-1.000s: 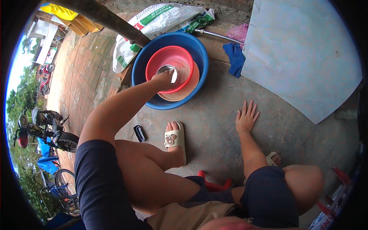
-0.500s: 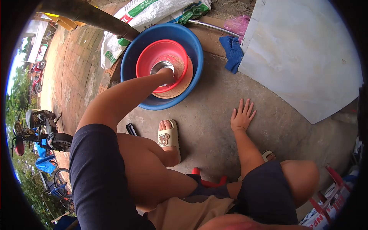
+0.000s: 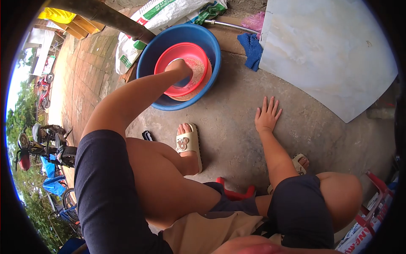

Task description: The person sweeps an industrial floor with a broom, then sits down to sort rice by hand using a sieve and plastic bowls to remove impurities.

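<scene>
My left hand [image 3: 179,67] reaches into a red plastic basin [image 3: 162,63], its fingers closed around a shiny metal bowl [image 3: 183,81]. The bowl is tipped and mostly covered by the hand. Brownish, grainy meal [image 3: 197,67] lies in the red basin. That basin sits inside a larger blue tub [image 3: 146,57], over more brownish material. Flat on the concrete floor [image 3: 228,127], my right hand [image 3: 266,118] has its fingers spread and holds nothing.
A large pale sheet [image 3: 325,55] stands at the right, beside a blue cloth [image 3: 251,51]. White printed sacks [image 3: 169,17] and a pole [image 3: 105,19] are behind the tub. A red stool [image 3: 237,194] is beneath me. Motorbikes [image 3: 50,142] are at far left.
My left hand has turned the metal bowl: its open rim showed before, and now its side shows. My right hand stays flat on the floor. The view has shifted slightly.
</scene>
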Available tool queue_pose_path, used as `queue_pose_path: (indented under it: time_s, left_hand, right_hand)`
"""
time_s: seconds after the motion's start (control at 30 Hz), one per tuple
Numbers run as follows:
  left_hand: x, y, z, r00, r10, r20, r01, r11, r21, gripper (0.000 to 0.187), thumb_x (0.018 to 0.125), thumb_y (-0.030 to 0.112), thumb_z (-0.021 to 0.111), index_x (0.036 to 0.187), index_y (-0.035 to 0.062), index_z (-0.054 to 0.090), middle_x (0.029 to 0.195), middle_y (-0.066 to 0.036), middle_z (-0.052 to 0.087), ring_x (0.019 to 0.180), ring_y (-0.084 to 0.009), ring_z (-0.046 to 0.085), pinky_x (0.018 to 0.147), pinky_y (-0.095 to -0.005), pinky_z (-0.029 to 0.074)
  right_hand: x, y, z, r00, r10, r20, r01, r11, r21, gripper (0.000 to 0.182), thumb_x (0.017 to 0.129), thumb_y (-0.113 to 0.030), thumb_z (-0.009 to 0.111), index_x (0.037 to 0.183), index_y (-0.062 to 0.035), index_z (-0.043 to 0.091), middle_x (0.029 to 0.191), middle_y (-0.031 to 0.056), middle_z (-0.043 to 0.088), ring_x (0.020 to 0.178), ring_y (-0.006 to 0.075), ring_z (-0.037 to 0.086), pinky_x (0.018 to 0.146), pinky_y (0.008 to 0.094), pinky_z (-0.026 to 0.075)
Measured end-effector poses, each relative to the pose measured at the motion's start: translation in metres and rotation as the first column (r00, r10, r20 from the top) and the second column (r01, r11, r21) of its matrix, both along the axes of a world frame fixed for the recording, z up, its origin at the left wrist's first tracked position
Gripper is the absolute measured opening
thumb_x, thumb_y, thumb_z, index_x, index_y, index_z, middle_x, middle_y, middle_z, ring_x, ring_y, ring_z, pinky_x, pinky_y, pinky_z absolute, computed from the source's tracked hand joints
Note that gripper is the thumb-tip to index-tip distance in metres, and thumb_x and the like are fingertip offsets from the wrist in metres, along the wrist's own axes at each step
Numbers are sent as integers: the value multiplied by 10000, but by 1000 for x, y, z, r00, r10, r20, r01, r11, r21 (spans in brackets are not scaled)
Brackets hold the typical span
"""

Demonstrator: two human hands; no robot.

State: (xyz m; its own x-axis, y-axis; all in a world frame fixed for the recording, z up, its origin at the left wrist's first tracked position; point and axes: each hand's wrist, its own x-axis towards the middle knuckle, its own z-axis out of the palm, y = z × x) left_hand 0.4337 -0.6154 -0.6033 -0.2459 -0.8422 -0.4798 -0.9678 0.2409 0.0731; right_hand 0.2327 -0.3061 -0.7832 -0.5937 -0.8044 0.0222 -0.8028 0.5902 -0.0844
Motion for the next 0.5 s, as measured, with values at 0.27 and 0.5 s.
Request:
queue_pose_path:
  time_s: [0.27, 0.5]
  left_hand:
    - [-6, 73, 29, 635, -762, -128, 568, 573, -590, 176, 698, 156, 568, 848, 73, 607, 830, -102, 647, 850, -233, 615, 778, -393, 392]
    - [-19, 152, 31, 17, -999, -48, 935, 33, -353, 178, 710, 132, 584, 885, 110, 560, 789, -34, 603, 786, -180, 595, 791, -350, 357]
  right_hand:
    - [17, -39, 18, 949, -292, 118, 277, 953, 126, 566, 881, -360, 513, 1380, -134, 371, 1506, 125, 206, 1388, 349, 162, 1083, 594, 114]
    - [-1, -143, 72, -664, 334, 669, 495, 867, 59, 725, 833, -639, 501, 1223, -29, 469, 1205, 172, 564, 1066, 279, 569, 913, 409, 443]
